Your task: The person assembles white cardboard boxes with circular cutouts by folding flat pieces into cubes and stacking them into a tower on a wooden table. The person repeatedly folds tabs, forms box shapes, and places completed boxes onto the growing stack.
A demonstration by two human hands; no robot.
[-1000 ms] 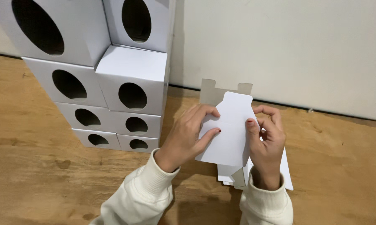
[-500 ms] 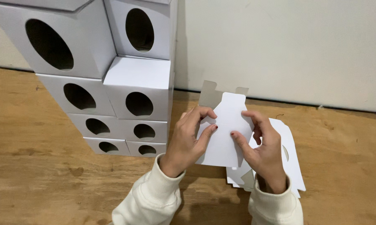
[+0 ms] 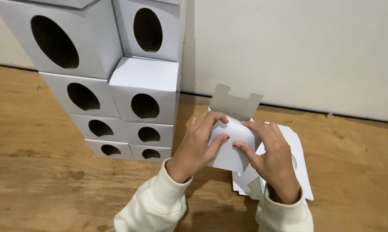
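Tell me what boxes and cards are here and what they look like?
Stack of boxes: left, against the wall, white cubes with dark oval holes.
Folded card: centre, white, grey flap on top, held by left hand and right hand.
Flat cards: on the wooden table under the right hand, white.

White card blank showing a grey-brown flap underside; white boxes showing dark oval holes — cream sleeves lying over the orange-brown wood-grain floor, off-white wall behind.
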